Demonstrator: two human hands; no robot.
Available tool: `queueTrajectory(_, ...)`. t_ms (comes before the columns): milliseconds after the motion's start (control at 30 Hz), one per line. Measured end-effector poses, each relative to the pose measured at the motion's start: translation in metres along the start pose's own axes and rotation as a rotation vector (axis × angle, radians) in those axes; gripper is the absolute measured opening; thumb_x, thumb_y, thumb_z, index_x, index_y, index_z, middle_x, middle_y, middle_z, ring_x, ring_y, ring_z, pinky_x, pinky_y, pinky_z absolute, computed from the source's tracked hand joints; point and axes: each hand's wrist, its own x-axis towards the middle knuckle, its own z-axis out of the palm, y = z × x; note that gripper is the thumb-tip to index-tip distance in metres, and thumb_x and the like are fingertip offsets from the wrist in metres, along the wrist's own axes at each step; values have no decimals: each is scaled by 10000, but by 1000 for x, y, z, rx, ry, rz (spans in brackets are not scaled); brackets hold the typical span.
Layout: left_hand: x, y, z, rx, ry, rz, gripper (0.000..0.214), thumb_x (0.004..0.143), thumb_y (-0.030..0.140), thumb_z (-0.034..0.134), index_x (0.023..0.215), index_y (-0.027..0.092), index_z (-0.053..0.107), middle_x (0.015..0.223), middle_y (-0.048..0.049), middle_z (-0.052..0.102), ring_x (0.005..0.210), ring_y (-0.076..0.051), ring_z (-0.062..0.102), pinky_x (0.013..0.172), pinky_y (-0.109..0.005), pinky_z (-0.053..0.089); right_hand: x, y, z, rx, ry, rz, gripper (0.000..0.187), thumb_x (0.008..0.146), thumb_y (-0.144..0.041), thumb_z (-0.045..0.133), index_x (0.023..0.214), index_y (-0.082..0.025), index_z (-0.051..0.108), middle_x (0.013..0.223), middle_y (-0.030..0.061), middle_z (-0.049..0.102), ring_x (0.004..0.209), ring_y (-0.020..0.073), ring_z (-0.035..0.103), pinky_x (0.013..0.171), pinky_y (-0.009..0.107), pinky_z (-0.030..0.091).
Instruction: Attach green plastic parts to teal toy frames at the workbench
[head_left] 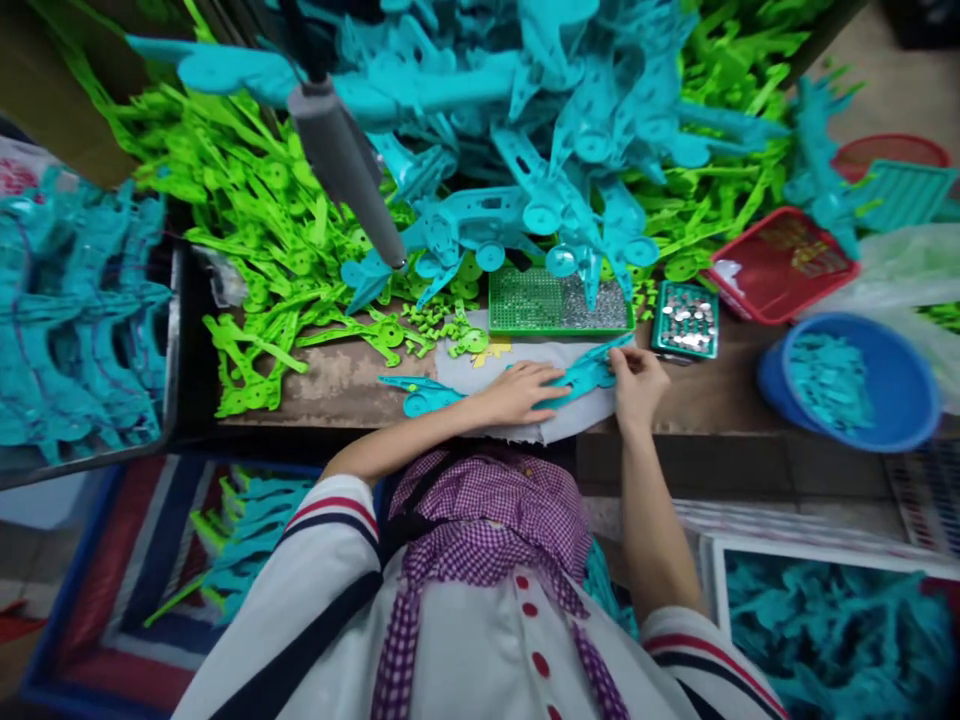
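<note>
A long turquoise plastic part lies on a grey cloth at the front of the brown workbench. My left hand lies flat on the part's middle with its fingers stretched out. My right hand is closed around the part's right end, fingers curled on it. A second turquoise part lies just left of my left hand.
Heaps of green parts and turquoise parts fill the back of the bench. A grey hanging tool dangles above. A green screw tray, a small tray of metal pieces, a red tray and a blue bowl stand to the right.
</note>
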Motion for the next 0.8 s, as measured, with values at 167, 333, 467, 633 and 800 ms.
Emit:
queueTrajectory(167,-5,-7,14,24,1,-19,442,994,423,559,1395,242,600,1517,-118,523,1276,-248,573,1042,-439,431,0,7,-4,31,-33,16,557,743,-706,693,855,-162,658,743,49,686,667,190,657,692,357,564)
queueTrajectory(333,-6,-6,16,21,20,-26,441,977,402,578,1386,239,608,1515,-105,530,1253,-241,586,1021,-428,417,3,7,-11,-109,-135,-143,491,813,-656,658,903,-173,680,852,74,717,734,194,666,741,354,564)
queueTrajectory(467,-4,-8,19,-2,33,-38,445,969,393,585,1382,229,613,1507,-115,536,1248,-244,589,1007,-426,411,12,-4,-15,-319,-298,-377,379,920,-558,575,923,-196,687,932,86,721,792,199,656,778,348,540)
queueTrajectory(633,-4,-7,18,-32,9,-64,440,949,384,614,1368,250,628,1497,-113,546,1204,-270,601,968,-439,433,24,-5,-14,-449,-436,-465,332,959,-485,533,966,-193,692,973,108,717,836,227,653,790,358,515)
queueTrajectory(800,-1,-7,11,-13,14,-38,517,897,439,689,1365,229,623,1495,-136,537,1231,-281,587,985,-449,445,13,-1,-13,-394,-342,-462,431,982,-547,474,981,-177,694,964,126,719,873,244,666,817,384,529)
